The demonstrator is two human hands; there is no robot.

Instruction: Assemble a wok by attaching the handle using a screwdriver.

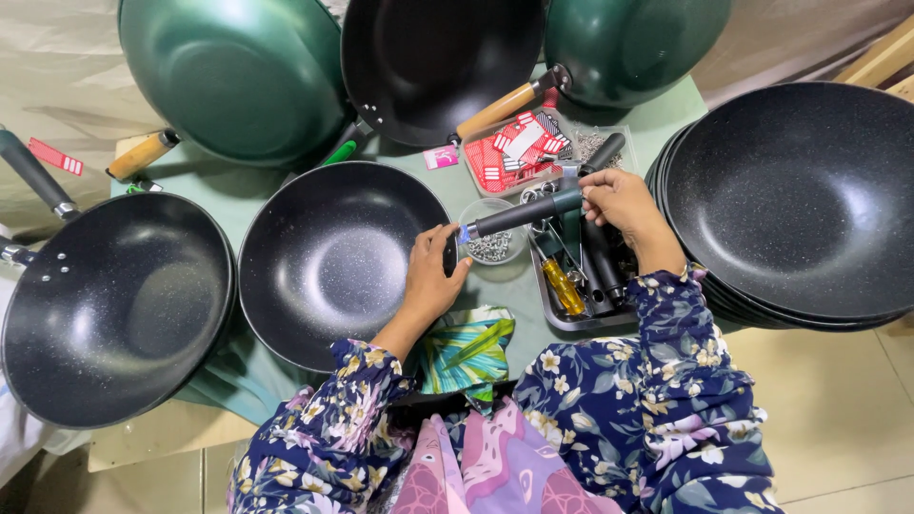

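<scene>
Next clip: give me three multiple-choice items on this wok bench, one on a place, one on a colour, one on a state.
1. Where is the clear screw bowl?
A. Between the middle wok and the metal tray
B. On the floor
C. Inside a wok

2. What colour is the screwdriver handle in the tray?
A. Blue
B. Yellow
C. White

3. What does the right hand hold?
A. Nothing
B. A tag
C. A dark pan handle

Answers: 1 A, it sits on the mat between them. 2 B, it looks amber-yellow. 3 C, the fingers wrap its far end.
</scene>
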